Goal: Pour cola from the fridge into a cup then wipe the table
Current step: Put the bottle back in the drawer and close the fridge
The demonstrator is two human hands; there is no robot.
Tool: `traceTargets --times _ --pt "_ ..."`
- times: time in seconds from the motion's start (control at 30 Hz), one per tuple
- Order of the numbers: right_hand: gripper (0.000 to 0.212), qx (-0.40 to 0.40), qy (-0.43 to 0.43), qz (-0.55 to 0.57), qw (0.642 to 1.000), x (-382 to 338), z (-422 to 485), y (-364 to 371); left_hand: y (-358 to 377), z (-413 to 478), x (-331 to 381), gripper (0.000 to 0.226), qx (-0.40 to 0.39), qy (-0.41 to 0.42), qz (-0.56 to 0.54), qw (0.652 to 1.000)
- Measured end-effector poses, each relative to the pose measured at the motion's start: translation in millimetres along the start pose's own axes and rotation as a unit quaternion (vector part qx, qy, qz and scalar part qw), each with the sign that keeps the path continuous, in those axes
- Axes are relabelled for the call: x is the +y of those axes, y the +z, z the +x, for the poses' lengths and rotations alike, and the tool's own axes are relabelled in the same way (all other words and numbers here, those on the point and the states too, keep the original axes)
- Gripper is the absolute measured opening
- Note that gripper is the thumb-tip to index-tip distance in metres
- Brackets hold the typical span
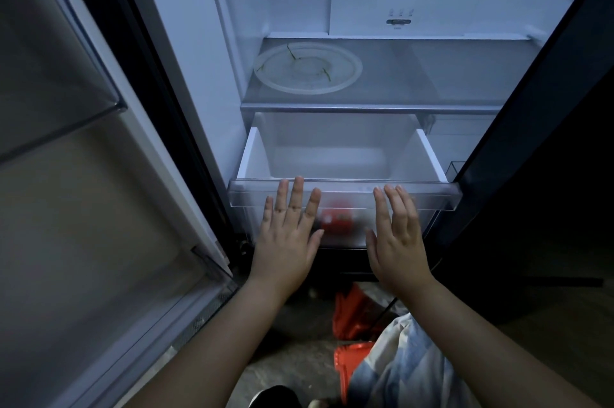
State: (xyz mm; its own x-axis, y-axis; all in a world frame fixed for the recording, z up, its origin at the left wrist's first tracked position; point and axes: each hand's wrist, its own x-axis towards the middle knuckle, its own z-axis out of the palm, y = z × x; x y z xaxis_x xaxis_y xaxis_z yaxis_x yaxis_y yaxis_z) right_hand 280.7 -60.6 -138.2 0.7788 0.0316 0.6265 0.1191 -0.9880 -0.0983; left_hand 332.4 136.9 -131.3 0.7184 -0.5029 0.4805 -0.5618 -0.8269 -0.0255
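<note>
The fridge stands open in front of me. Its white bottom drawer is pulled partway out and looks bare inside. Both hands lie flat with straight fingers against the drawer's clear front panel: my left hand on the left part, my right hand on the right part. Between them a red cola can shows blurred through the frosted plastic, lower than the drawer. No cup or cloth is in view.
A round pale plate lies on the glass shelf above the drawer. The open left door with its bins fills the left side; a dark door edges the right. Red plastic objects sit on the floor below.
</note>
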Motion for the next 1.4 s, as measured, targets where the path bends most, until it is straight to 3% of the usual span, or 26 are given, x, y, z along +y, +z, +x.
traceTargets --times 0.2,0.53,1.0,1.4 --pt "0.061 -0.01 -0.004 0.007 1.0 2 12 1 0 14 -4 0.066 -0.006 -0.009 -0.011 1.0" --pt "0.071 -0.092 0.042 -0.004 0.995 21 66 17 5 74 -18 0.076 -0.086 -0.041 -0.027 0.995" --pt "0.092 -0.122 0.056 0.006 0.991 32 103 26 7 118 -25 0.075 -0.155 -0.059 0.03 0.986" --pt "0.086 -0.175 0.066 -0.014 0.982 33 121 33 17 130 -25 0.074 -0.15 -0.076 0.021 0.985"
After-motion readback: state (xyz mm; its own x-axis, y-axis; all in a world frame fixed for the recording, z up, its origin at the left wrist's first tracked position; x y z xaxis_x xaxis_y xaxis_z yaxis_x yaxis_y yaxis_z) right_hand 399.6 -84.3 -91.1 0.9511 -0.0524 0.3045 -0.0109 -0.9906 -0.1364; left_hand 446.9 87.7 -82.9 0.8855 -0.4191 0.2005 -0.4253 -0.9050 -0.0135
